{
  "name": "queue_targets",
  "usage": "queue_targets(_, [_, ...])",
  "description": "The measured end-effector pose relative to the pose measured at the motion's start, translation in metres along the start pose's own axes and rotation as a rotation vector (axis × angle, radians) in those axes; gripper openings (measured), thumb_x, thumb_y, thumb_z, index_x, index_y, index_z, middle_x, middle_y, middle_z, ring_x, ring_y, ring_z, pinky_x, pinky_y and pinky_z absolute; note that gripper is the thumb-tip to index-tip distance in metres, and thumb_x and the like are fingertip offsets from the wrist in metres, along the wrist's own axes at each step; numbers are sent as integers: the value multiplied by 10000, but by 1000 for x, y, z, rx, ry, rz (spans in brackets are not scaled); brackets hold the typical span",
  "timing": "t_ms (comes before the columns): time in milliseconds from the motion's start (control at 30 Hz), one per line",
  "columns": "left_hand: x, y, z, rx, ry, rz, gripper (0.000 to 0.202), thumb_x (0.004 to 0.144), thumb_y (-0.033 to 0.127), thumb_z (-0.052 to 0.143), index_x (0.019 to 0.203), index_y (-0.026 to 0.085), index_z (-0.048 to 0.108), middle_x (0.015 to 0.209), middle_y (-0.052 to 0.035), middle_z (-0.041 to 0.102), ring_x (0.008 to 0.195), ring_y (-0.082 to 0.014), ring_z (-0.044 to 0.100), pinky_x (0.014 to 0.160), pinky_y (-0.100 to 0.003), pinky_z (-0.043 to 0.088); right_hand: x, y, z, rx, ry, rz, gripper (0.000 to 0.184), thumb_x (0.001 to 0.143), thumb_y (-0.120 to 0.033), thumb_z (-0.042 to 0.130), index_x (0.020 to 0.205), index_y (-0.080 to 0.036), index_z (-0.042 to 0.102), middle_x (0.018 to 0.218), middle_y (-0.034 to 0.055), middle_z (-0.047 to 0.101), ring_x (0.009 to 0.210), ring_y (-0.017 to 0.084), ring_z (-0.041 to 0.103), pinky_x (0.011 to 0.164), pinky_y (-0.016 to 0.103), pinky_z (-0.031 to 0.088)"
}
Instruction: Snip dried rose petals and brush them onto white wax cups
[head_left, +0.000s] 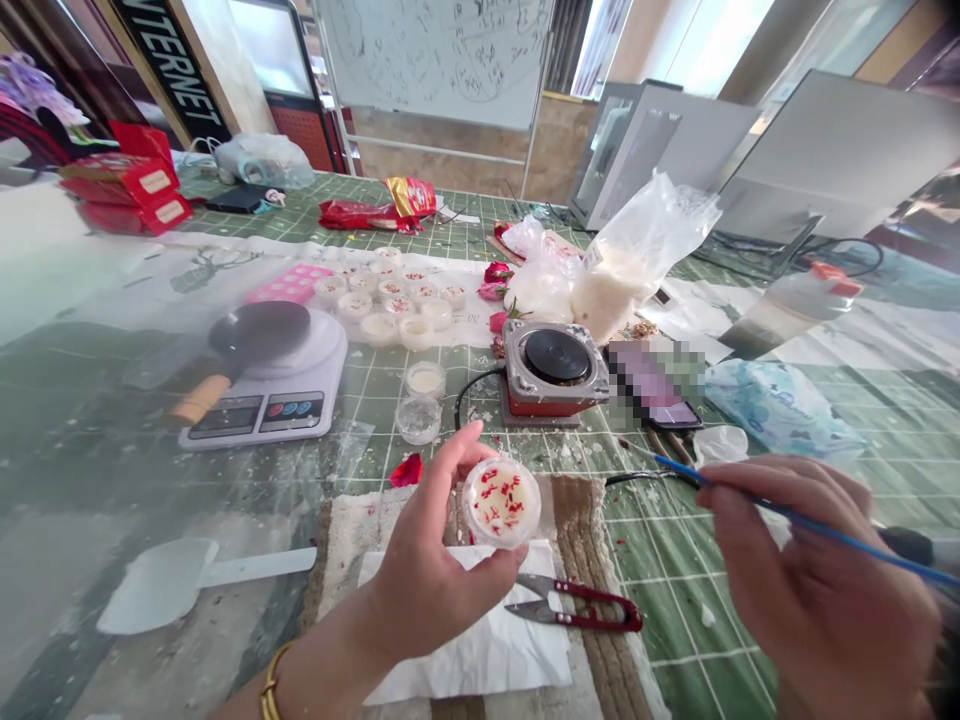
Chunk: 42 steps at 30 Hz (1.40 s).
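Note:
My left hand (424, 560) holds a small round clear cup (501, 502) filled with white wax and dotted with red petal bits, fingers wrapped round its side. My right hand (817, 580) pinches a thin blue-handled brush (757, 503) that points left toward the cup, its tip a short way off. Under the cup lie a white tissue (487, 640) and a beige cloth (585, 540). Red thread snips (577, 605) rest on the cloth beside my left hand.
A small hot plate (555, 365) stands behind the cup, a kitchen scale with a black pan (262, 375) to the left. Several filled cups (390, 295), two small cups (421, 400), plastic bags (622, 270), a phone (660, 395), a white spatula (172, 580) and red boxes (127, 185) lie on the green cutting mat.

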<state>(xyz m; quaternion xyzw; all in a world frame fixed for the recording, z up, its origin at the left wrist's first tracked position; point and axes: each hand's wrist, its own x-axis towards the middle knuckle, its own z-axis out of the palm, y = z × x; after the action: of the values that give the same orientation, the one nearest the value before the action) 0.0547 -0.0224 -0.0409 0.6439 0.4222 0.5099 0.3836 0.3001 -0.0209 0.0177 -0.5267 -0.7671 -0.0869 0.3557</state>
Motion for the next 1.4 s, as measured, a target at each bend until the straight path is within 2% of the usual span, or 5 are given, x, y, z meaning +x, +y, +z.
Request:
queue_targets(267, [4, 4, -1, -158, -3, -144, 553, 713, 182, 672, 1201, 281, 432, 1120, -39, 543, 984, -164, 574, 886, -278, 467, -37, 40, -7, -607, -434, -77, 199, 865, -251, 404, 862, -160, 580, 692, 71, 610, 714, 264, 582, 779, 477, 380])
queue_targets(400, [5, 4, 1, -252, -14, -174, 523, 699, 185, 693, 1159, 272, 461, 1090, -21, 558, 974, -144, 575, 879, -243, 471, -47, 14, 5, -344, -583, -128, 269, 866, -216, 440, 1113, -161, 530, 869, 74, 648, 807, 232, 599, 817, 455, 407])
queue_targets(733, [6, 4, 1, -302, -25, -271, 551, 681, 190, 699, 1175, 237, 459, 1076, -38, 603, 913, -149, 600, 821, -237, 494, -56, -30, 23, 26, -993, -103, 372, 767, -113, 470, 1129, -182, 523, 1000, 80, 598, 891, 228, 587, 758, 373, 500])
queue_targets(967, [9, 5, 3, -354, 63, -297, 534, 680, 173, 695, 1144, 226, 435, 1073, -39, 564, 875, -122, 585, 824, -250, 492, -35, -18, 11, 70, -817, 102, 275, 923, -230, 307, 1101, -187, 511, 952, 80, 614, 798, 178, 625, 696, 325, 519])
queue_targets(1400, [7, -4, 12, -62, 250, -103, 503, 686, 177, 701, 1099, 225, 418, 1156, -86, 517, 1039, -204, 547, 869, -347, 469, -4, -55, 24, -93, -489, -61, 337, 947, -312, 284, 1150, -163, 509, 975, 104, 603, 710, 170, 623, 596, 301, 509])
